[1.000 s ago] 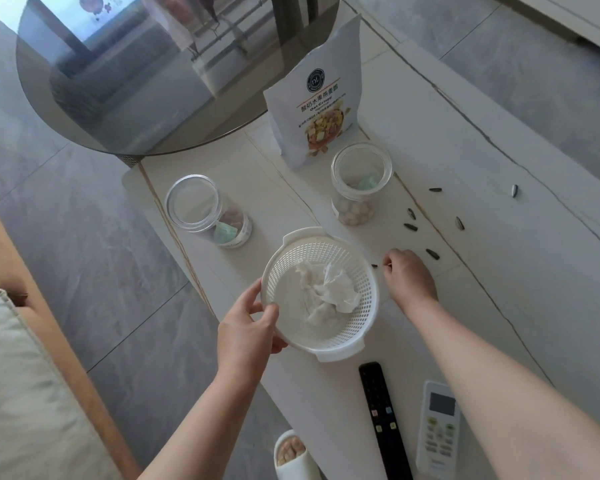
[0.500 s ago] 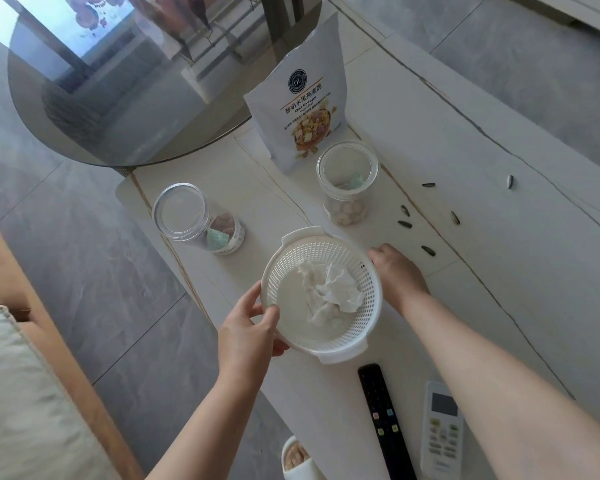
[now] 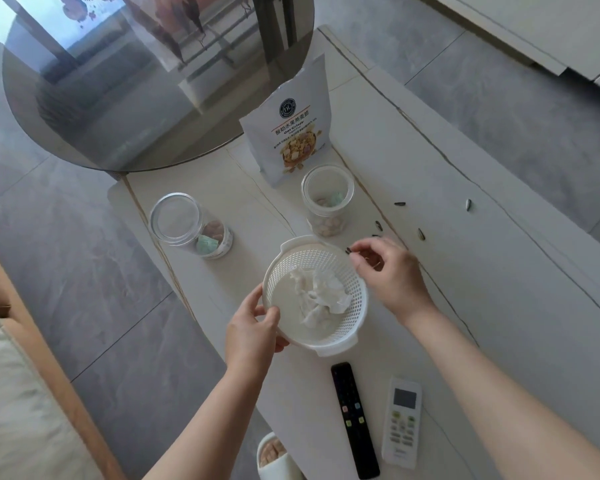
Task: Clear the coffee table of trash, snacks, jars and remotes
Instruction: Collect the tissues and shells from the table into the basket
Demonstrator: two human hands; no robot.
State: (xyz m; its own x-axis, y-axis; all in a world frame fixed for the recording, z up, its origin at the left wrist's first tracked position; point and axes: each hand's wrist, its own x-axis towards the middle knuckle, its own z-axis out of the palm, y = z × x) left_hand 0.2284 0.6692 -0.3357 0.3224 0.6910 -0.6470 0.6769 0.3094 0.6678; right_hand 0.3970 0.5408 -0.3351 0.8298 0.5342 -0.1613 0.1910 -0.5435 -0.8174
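Head view: pale veined coffee table (image 3: 499, 271) w/ round glass top (image 3: 136, 98), grey tile floor (image 3: 66, 254); hands — left (image 3: 253, 332) gripping basket (image 3: 359, 299), right (image 3: 390, 271) pinching seed (image 3: 348, 251).

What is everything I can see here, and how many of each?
basket: one, white, on the table, near edge
tissue: one, white, crumpled inside the basket
jars: two, clear, beyond the basket; the other to its left
snack bag: one, white, upright behind the jars
seeds: several, dark, scattered on the table
black remote: one, near edge
white remote: one, beside the black one
table: one, cream
left hand: holds the basket rim
right hand: pinches a seed at the basket's far rim
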